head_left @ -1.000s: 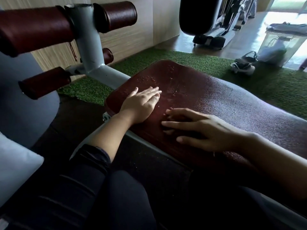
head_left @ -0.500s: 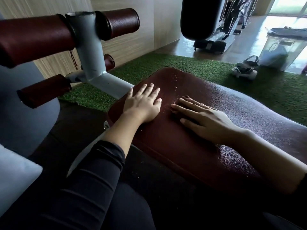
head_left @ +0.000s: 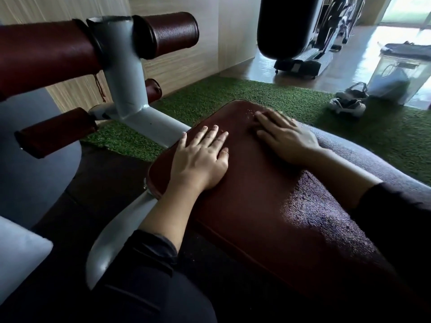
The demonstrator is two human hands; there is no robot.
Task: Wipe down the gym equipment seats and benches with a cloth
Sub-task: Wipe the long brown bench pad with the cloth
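A dark red padded bench [head_left: 268, 206] runs from the centre toward the lower right. Its surface is textured and carries pale crumbs [head_left: 250, 111] near its far end. My left hand [head_left: 200, 159] lies flat on the pad near its left edge, fingers straight. My right hand [head_left: 285, 134] lies flat farther up the pad, fingers straight and pointing left, touching the crumbs; it is slightly blurred. No cloth is in view.
The bench's grey metal post [head_left: 123, 82] with dark red foam rollers [head_left: 168, 34] rises at the upper left. Green turf [head_left: 210, 96] covers the floor beyond. A pair of shoes [head_left: 348, 101], a clear bin [head_left: 401, 73] and another machine [head_left: 300, 43] stand at the back right.
My right hand has slid up the pad toward its far end, pushing over the crumbs. My left hand has stayed flat near the left edge.
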